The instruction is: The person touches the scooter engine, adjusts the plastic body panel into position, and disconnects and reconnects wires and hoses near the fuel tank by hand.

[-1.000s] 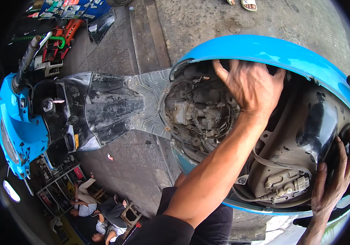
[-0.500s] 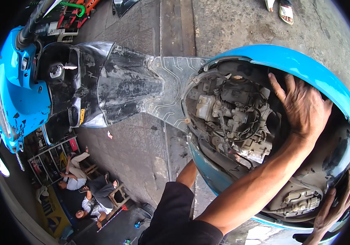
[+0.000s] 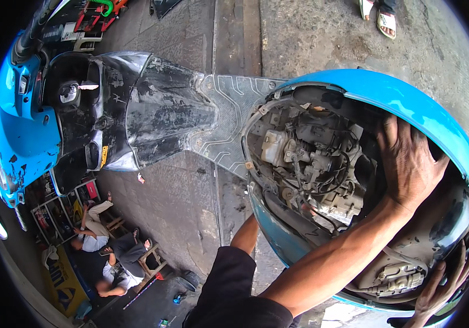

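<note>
A scooter lies across the view with its seat off and its engine (image 3: 322, 158) bared. Around the engine bay runs the blue rear body panel (image 3: 376, 82). My left hand (image 3: 412, 172) reaches over the bay, its fingers tucked under the panel's far rim, the tips hidden. My right hand (image 3: 450, 273) is at the tail, lower right. Its fingers lie long against the panel's inner side and its thumb rests near the dark inner fender (image 3: 437, 224). The panel's far edge shows a small step at its front. Beside my right hand sits a dusty metal latch part (image 3: 393, 279).
The scooter's footboard (image 3: 229, 115) and blue front cowl (image 3: 24, 136) extend left. Two people (image 3: 122, 273) sit beside a rack (image 3: 54, 216) at lower left. A sandalled foot (image 3: 386, 24) stands beyond the scooter. Black cloth (image 3: 226, 273) and a bare limb are close by at the bottom.
My left hand's fingers have drawn together and gone deeper under the far rim. The step in the panel's far edge shows more. My right hand stays at the tail. The view has turned slightly.
</note>
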Demonstrator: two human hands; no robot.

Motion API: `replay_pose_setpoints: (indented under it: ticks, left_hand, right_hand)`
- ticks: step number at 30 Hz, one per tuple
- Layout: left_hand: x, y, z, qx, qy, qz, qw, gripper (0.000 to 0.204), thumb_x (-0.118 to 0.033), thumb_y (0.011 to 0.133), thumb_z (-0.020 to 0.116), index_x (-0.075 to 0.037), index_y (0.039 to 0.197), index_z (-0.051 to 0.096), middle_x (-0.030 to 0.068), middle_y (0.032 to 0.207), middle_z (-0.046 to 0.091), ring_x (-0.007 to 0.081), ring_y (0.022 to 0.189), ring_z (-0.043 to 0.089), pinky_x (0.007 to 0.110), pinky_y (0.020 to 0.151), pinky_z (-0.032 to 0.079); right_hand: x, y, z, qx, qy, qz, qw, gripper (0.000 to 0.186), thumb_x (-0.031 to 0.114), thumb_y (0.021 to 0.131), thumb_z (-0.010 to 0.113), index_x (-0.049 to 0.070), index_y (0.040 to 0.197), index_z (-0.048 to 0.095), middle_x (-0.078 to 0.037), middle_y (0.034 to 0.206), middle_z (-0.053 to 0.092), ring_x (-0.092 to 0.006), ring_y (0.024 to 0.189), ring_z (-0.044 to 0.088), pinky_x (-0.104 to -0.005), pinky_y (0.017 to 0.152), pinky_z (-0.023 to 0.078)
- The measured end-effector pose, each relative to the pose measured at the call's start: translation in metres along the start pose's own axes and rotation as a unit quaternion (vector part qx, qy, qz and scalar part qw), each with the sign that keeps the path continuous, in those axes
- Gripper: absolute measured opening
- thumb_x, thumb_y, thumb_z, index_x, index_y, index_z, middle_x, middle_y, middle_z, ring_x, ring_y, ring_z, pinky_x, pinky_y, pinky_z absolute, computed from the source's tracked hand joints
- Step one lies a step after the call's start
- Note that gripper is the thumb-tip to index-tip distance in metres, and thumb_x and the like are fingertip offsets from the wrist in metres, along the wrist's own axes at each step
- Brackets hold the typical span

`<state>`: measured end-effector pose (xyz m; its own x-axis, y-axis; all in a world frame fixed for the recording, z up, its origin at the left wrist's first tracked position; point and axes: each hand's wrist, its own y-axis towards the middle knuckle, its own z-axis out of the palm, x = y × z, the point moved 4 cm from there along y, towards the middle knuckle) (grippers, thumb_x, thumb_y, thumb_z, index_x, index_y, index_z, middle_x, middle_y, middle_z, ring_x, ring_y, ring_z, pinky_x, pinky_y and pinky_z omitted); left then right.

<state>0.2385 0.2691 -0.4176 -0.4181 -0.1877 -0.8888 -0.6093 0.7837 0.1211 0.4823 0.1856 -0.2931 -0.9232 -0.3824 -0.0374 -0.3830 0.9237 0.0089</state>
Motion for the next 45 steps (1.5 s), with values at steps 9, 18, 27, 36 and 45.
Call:
replay_pose_setpoints:
  ticks: [9,18,27,36,45]
  left_hand:
    - [-0.002,0.001,0.007,0.068,0.065,-0.04,0.995,0.057,-0.048,0.079,0.081,-0.001,0.11,0.074,0.02,0.124,0.06,0.0407,0.126,0.046,0.06,0.106,0.034]
    - [0.004,-0.004,0.008,0.018,0.031,-0.011,0.999,0.062,-0.044,0.077,0.084,-0.003,0.12,0.067,0.0196,0.127,0.058,0.04,0.126,0.045,0.056,0.102,0.035]
    - [0.001,0.0,0.0,-0.003,0.056,0.003,0.998,0.06,-0.051,0.078,0.083,-0.004,0.114,0.071,0.0177,0.121,0.061,0.0395,0.118,0.05,0.056,0.096,0.037]
    - [0.002,-0.001,0.008,0.027,0.036,-0.026,0.999,0.066,-0.055,0.081,0.078,-0.003,0.12,0.068,0.0194,0.126,0.061,0.0402,0.125,0.048,0.06,0.105,0.034]
    - [0.004,-0.003,0.008,0.029,0.016,-0.021,0.999,0.057,-0.047,0.084,0.078,-0.005,0.122,0.071,0.018,0.124,0.063,0.0394,0.129,0.047,0.063,0.108,0.032]
  right_hand:
    - [0.002,0.002,-0.001,-0.003,0.003,0.016,1.0,0.051,0.029,0.105,0.05,0.003,0.148,0.055,-0.023,0.161,0.041,-0.0424,0.15,0.037,-0.0568,0.123,0.027]
    - [0.007,0.006,-0.002,-0.004,-0.004,-0.001,1.0,0.051,0.03,0.106,0.049,0.002,0.148,0.055,-0.023,0.161,0.042,-0.0419,0.151,0.037,-0.0569,0.123,0.026]
    - [0.007,0.005,-0.001,0.001,0.018,0.014,1.0,0.051,0.029,0.105,0.05,-0.001,0.145,0.056,-0.024,0.16,0.042,-0.0431,0.15,0.036,-0.0566,0.123,0.026]
    - [0.01,0.006,0.0,-0.005,0.008,0.003,1.0,0.052,0.03,0.104,0.048,-0.002,0.144,0.056,-0.026,0.158,0.043,-0.0445,0.148,0.038,-0.0572,0.122,0.028]
    - [0.014,0.011,-0.012,-0.001,-0.015,-0.005,1.0,0.053,0.028,0.102,0.048,-0.003,0.143,0.056,-0.026,0.159,0.043,-0.0452,0.147,0.039,-0.0568,0.122,0.027]
